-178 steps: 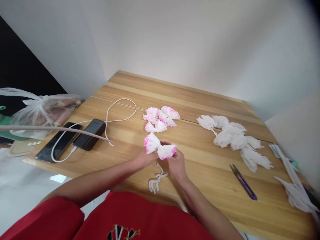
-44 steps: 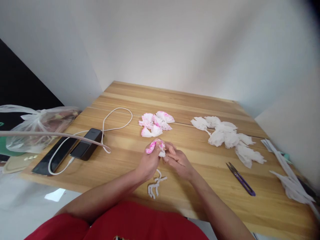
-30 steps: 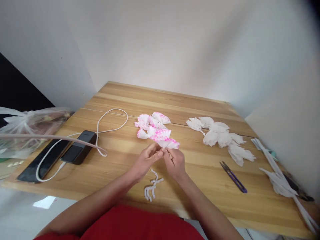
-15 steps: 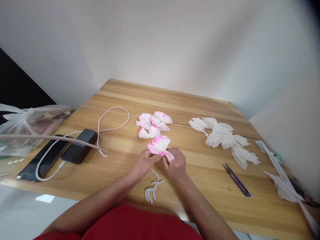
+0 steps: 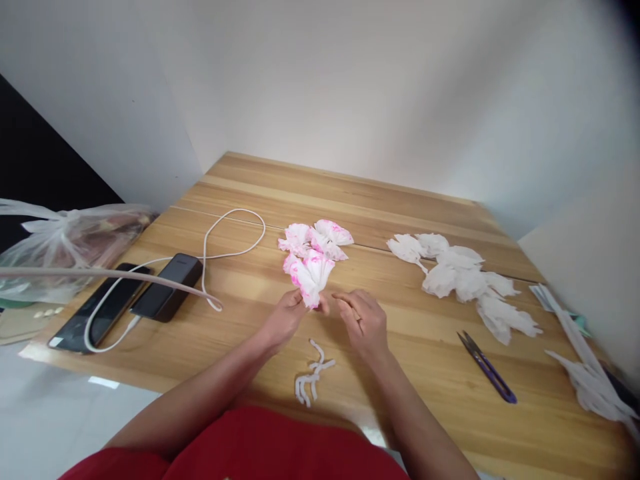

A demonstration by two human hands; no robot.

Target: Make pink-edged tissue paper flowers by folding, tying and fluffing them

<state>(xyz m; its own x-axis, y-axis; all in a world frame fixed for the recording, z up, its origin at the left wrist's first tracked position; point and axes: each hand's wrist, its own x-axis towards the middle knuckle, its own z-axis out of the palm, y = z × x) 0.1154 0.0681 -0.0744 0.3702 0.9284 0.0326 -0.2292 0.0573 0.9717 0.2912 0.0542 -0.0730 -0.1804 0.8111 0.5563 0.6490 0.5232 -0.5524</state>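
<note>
Nearest to us on the wooden tabletop (image 5: 415, 400) lie short white ties (image 5: 319, 366), probably placed there for easy reach. Purple-handled thread snips (image 5: 487, 371) rest off to the right, seemingly parked clear of the working space. Beyond the ties, the fingers of our left hand (image 5: 284, 323) grasp the gathered lower part of a pink-edged paper flower (image 5: 312, 279), held up likely so that its frills stay uncrushed. Our right hand (image 5: 369, 325) is curled just beside it, apart; we cannot tell whether its fingers pinch anything. Farther off, other pink-edged flowers (image 5: 331, 235) and plain white bunches (image 5: 467, 283) lie in separate groups, apparently sorted by colour.
</note>
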